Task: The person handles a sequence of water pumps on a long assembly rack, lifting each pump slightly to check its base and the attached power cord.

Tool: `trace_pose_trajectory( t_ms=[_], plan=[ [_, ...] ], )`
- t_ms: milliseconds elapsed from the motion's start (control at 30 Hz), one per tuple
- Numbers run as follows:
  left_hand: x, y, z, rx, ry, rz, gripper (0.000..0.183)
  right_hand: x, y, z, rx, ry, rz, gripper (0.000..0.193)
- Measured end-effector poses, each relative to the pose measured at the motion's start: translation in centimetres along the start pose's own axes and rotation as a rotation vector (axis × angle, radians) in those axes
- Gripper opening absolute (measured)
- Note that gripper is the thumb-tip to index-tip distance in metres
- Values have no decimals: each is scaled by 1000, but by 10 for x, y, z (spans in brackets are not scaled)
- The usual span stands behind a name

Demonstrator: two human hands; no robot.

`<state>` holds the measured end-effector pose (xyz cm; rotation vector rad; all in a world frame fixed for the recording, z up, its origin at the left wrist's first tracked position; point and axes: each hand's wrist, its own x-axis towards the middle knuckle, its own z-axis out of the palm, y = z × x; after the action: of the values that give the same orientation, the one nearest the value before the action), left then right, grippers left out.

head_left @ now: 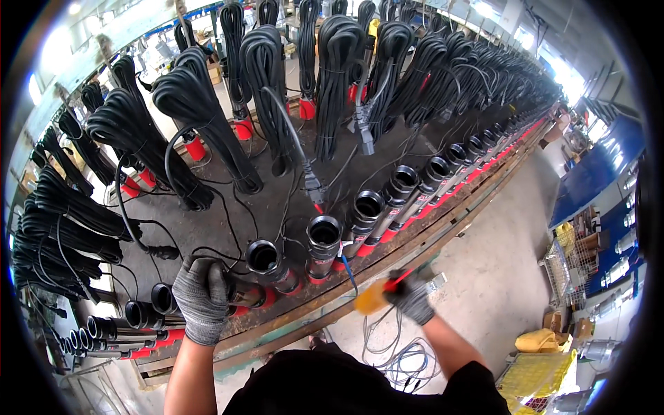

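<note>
Steel tubular pumps with black open collars and red bases stand in a curved row along the table edge. My left hand (200, 297), in a grey knit glove, is closed around the upper end of one tubular pump (243, 293); its collar is hidden under the fingers. Just right of it stands another pump (264, 257) with its dark opening facing up. My right hand (411, 297), gloved alike, is off the table's front edge, closed on an orange-yellow tool (372, 297) with a red part, smeared by motion. A blue lead (349, 271) hangs beside the pumps, near this tool.
Bundles of black cable (273, 97) with plugs stand across the dark tabletop (228, 225). A wooden rail (304, 306) edges the table. Loose grey cable (408, 363) lies coiled on the floor. Wire baskets (564, 270) and yellow sacks (536, 340) sit at right.
</note>
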<state>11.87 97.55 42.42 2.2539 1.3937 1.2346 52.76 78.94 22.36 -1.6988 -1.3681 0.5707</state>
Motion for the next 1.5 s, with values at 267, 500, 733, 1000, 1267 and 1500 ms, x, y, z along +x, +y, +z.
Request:
trace_pose_trajectory(
  t_ms=[267,500,733,1000,1267,1500],
  plan=[
    [1,-4,6,-37,7,1,13,98,233,-155,207,558,241,43],
    [-1,7,-3,-83,-34,-74,14,178,330,-172,23,904,453,47],
    [-48,40,-25,-48,-224,24,9,183,347,-205,224,847,399,42],
    [-72,32,-23,-102,-298,24,19,121,226,-177,509,835,304,35],
    [-59,40,-12,-100,-210,-74,24,122,-54,-114,119,546,-432,34],
    [-63,26,-27,-156,-264,13,15,186,-212,-60,-508,-80,-661,39]
  ],
)
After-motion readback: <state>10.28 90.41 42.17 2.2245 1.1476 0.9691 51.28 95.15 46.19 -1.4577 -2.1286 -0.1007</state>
